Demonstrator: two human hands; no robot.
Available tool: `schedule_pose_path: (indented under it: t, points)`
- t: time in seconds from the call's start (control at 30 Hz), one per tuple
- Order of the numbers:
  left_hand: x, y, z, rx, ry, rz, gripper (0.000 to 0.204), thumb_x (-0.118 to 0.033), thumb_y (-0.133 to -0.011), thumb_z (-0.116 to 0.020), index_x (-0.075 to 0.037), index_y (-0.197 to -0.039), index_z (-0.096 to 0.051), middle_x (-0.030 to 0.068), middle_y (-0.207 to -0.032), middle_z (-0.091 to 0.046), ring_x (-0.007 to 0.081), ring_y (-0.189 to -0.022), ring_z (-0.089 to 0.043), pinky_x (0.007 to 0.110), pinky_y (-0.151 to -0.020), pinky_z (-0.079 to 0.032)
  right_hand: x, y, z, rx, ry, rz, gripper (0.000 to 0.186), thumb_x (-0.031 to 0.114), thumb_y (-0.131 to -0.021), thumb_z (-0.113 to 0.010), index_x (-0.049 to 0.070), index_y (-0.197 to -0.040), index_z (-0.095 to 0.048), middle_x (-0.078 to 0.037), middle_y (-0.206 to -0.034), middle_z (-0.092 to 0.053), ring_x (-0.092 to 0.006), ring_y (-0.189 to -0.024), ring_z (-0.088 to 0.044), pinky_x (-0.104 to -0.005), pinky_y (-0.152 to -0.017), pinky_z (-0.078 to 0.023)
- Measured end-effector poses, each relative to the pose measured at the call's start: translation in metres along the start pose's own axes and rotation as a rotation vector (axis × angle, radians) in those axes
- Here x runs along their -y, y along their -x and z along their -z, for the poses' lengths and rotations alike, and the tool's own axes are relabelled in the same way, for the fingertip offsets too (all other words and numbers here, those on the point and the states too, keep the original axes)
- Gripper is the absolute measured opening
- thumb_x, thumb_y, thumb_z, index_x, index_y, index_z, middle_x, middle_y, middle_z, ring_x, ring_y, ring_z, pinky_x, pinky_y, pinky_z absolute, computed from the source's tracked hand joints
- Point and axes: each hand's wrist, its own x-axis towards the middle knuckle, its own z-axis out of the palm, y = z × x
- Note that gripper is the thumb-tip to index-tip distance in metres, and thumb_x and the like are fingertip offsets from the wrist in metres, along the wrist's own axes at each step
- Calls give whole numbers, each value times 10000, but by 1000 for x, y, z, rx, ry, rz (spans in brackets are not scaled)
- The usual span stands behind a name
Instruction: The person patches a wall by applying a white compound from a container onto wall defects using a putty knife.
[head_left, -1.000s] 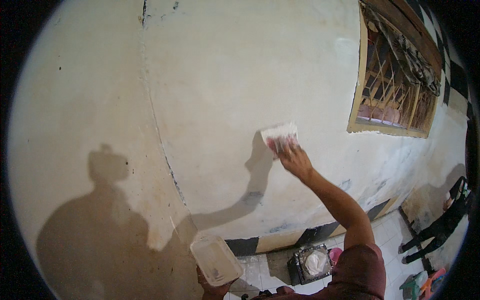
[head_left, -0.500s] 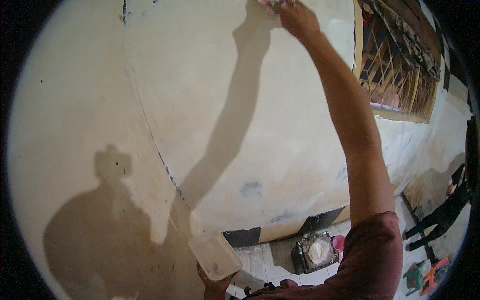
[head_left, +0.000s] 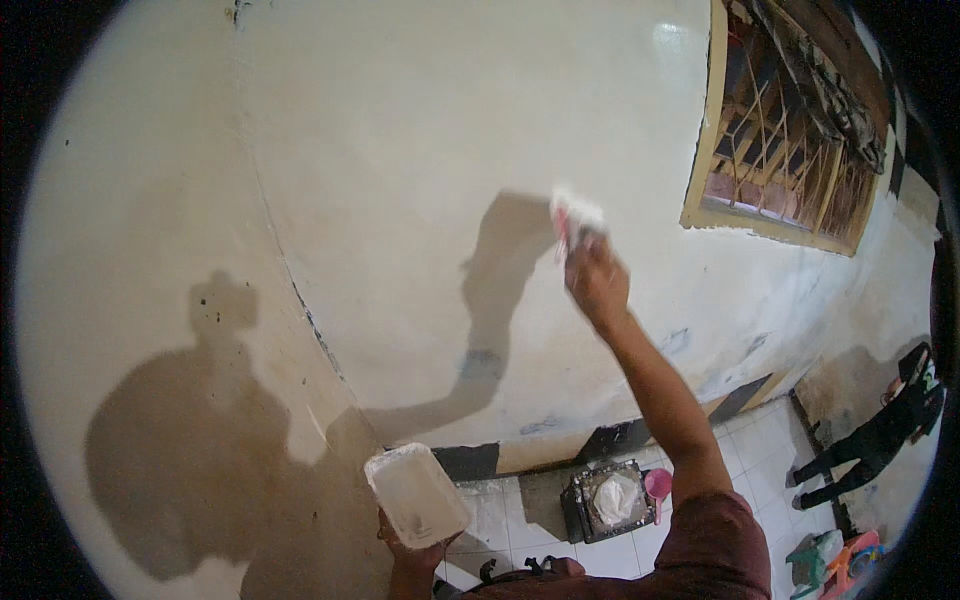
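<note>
The person's right hand [head_left: 597, 280] is closed around a flat tool [head_left: 577, 212] with a whitish far edge and a reddish part nearer the fingers. The tool projects up and slightly left from the grasp, in front of the cream wall [head_left: 400, 200]; motion blurs it, and whether its edge touches the wall cannot be told. The shadow [head_left: 490, 290] of hand and arm falls on the wall just to the left.

Lower down and to the left, the left hand [head_left: 408, 553] grasps a pale rectangular container [head_left: 447, 490] at its lower end. The container lies above that hand in the view, tilted, its open side showing, well apart from the right hand; some of the supporting fingers are hidden beneath it.

Between the container and the right upper arm, a dark stand [head_left: 574, 515] on the tiled floor bears a white bag [head_left: 616, 498], with a pink dipper [head_left: 657, 484] just beside it. A barred window [head_left: 770, 165] is at upper right, and another person [head_left: 870, 435] stands at far right.
</note>
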Motion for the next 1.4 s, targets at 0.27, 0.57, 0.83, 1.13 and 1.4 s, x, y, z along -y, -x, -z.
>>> schedule_pose_path:
  t: [0.27,0.57,0.83,1.13,1.4]
  points:
    - [12,1,-17,117,183,10,754,-658,-846,-485,-209,-1443,-379,100,-1390,-485,388,-1235,-502,667,-917,-458,10,-137,-42,26,-91,-368,290,127,-806,-615,16,-1073,-600,-240,-1132,-585,-366,-864,-652,-487,-714,-546]
    - [9,1,-23,125,196,37,766,-664,-849,-479,-199,-1449,-368,101,-1395,-482,385,-1240,-497,659,-967,-418,125,-60,-8,379,-393,102,284,135,-886,-511,21,-1129,-604,-266,-1209,-566,-397,-1000,-638,-474,-744,-572]
    - [13,-9,-24,81,121,23,713,-623,-869,-479,-191,-1432,-400,107,-1380,-502,376,-1237,-507,654,-966,-421,-13,-277,44,-307,74,167,168,139,-926,-485,136,-995,-638,-107,-972,-648,-331,-821,-653,-456,-699,-540]
    - [22,-19,-18,127,254,83,686,-581,-886,-471,-169,-1431,-399,125,-1375,-501,392,-1236,-504,654,-936,-447,-3,1,-51,376,-33,166,355,129,-878,-540,46,-1222,-555,-214,-1387,-480,-395,-1198,-543,-462,-891,-527]
    - [14,-25,-28,194,353,239,789,-656,-814,-508,-183,-1434,-388,132,-1377,-489,415,-1236,-494,700,-930,-416,28,-19,9,238,-236,162,304,74,-809,-576,94,-1099,-662,-136,-1260,-594,-322,-1149,-592,-452,-922,-516]
